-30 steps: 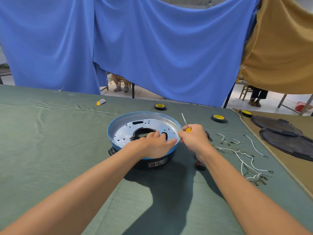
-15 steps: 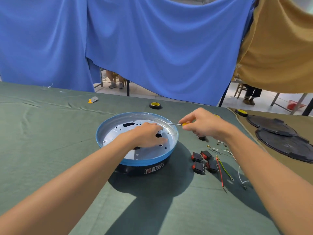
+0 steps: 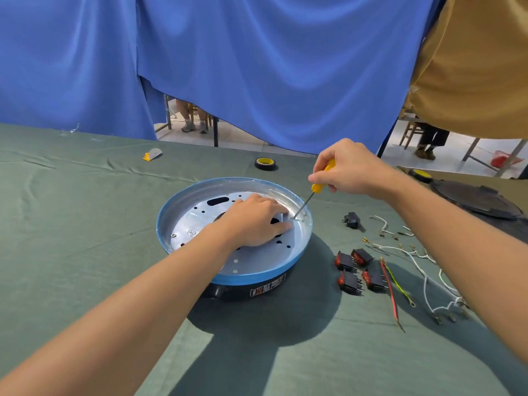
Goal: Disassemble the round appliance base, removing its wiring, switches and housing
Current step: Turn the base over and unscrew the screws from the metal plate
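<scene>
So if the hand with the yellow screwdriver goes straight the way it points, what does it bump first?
Probably the silver plate inside the round base: the right hand aims the screwdriver down at a screw there, beside the left hand.

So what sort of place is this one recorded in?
Probably a makeshift workshop booth in a larger hall: a work table draped in green cloth, blue curtains hung as partitions, and, through the gap under them, another person's legs by a further table.
</scene>
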Available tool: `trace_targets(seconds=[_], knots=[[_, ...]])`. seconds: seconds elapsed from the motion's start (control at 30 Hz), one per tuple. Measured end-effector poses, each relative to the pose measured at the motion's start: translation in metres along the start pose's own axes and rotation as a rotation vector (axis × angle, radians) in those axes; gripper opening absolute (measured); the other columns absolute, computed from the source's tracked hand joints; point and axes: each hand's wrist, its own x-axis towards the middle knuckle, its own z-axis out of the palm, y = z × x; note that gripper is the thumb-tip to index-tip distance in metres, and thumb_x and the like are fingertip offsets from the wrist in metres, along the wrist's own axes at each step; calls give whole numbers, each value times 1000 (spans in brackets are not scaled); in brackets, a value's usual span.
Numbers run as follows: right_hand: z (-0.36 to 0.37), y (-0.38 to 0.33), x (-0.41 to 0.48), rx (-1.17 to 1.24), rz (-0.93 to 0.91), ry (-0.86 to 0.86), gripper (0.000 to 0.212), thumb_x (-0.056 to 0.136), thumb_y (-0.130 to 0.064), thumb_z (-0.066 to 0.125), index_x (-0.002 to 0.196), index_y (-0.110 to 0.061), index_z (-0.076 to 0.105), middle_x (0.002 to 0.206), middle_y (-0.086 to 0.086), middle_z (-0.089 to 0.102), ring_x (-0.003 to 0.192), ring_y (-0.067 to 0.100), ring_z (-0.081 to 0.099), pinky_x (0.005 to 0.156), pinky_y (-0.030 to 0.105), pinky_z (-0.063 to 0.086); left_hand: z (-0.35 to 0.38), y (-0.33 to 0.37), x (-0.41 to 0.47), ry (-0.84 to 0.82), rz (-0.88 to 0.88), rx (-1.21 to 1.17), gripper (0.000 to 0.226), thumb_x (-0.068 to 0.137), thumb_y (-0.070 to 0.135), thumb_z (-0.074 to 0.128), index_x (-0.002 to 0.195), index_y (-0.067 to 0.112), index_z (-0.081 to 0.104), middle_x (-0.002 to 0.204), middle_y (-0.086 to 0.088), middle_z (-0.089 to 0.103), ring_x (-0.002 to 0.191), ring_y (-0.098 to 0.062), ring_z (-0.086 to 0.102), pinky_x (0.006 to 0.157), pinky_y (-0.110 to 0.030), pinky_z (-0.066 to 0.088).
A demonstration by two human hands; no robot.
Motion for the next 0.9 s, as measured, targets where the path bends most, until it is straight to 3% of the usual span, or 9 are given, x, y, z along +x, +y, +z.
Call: trace_targets(seconds=[0.2,0.47,0.6,0.67,0.77,0.9], knots=[[-5,-4,2,-46,-43,8,14,86,-26,71,76,-17,69,54,-7,58,51,3,55,38,8,32,0,1,0,-21,-27,8,40,98,50,44,120,24,65,127,5,57,124,-24,42,97,-49,41],[-3,-6,6,-82,-61,-62,15,87,-28,70,75,-21,66,67,-3,61,62,5,55,51,22,37,0,2,0,-47,-52,1,45,98,51,42,135,30,56,134,4,53,129,-25,37,102,-50,38],[-6,-13,14,-263,-96,-155,19,90,-34,66,77,-21,64,76,-2,60,73,10,53,53,26,37,0,2,0,-48,-53,-4,46,98,51,43,138,30,54,134,4,53,129,-24,37,103,-50,37],[-9,-22,21,-395,-82,-222,32,90,-40,61,75,-13,67,69,2,64,73,18,54,53,28,39,0,2,0,-48,-56,-3,45,98,51,43,136,30,56,136,4,52,130,-24,37,103,-49,37],[-13,-40,30,-533,-35,-345,44,91,-44,55,62,-14,67,40,-7,55,57,19,54,51,26,38,0,2,1,-51,-63,-3,45,98,51,43,135,31,56,141,4,49,133,-24,35,105,-49,35],[-10,-56,41,-616,-68,-447,38,92,-37,60,61,-16,66,48,-5,52,50,18,46,50,24,38,0,1,0,-41,-61,-7,44,98,52,43,133,30,58,139,4,51,132,-24,36,104,-49,36]])
